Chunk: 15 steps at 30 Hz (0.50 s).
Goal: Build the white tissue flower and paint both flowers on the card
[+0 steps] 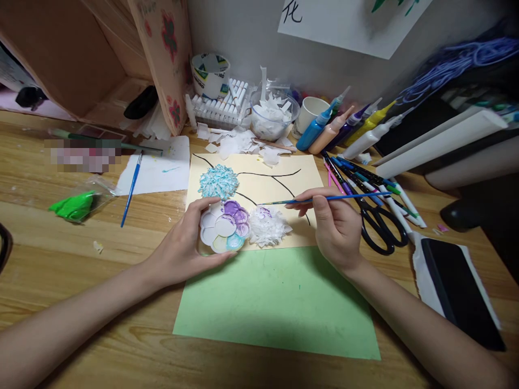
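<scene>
My left hand grips a small flower-shaped paint palette by its edges, thumb below and fingers above. Purple, turquoise and pale yellow paint lie in its wells. In my right hand is a thin blue paintbrush, held between thumb and fingers, its tip pointing left. That tip is over the upper edge of a white paper-scrap flower, which has purple dabs on top. A turquoise-painted paper flower sits at the upper left of the cream sheet, where black branch lines are drawn.
A green sheet lies in front. Black scissors and several markers lie to the right, below paint bottles. Behind stands a bowl of paper scraps. To the left are another brush and a green bagged lump.
</scene>
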Tool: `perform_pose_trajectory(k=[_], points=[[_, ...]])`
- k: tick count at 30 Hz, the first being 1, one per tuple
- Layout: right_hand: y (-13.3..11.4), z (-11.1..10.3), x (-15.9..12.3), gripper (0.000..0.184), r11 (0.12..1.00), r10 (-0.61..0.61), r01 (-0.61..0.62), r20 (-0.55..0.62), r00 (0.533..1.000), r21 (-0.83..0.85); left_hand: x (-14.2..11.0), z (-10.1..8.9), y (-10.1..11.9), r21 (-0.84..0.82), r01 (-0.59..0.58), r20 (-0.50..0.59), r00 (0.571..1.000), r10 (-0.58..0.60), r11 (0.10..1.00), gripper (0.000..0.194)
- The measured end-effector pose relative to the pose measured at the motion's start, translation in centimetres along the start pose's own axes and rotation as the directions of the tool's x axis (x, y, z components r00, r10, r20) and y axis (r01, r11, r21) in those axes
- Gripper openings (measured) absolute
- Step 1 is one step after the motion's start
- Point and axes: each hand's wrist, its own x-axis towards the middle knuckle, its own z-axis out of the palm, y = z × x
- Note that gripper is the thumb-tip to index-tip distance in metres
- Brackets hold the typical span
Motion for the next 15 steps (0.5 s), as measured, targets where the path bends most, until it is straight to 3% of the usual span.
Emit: perform_pose_trajectory(k=[6,10,15], points=[[1.2,0.0,0.9,0.026,0.967,0.206,-0.19,-0.078,0.976,0.171,-0.1,0.0,0.0,0.003,0.008,0.004,1.0,-0.008,1.0,0.079],[2.8,0.0,1.2,0.025,0.906,0.315,-0.285,-0.047,0.948,0.314,-0.1,0.0,-0.3,0.002,-0.009,-0.009,1.0,0.009,1.0,0.08],[3.7,0.2,0.9,0.026,0.852,0.383,-0.36,0.017,0.924,0.379,-0.2,0.0,-0.2,-0.001,-0.009,-0.005,1.0,0.009,1.0,0.077]])
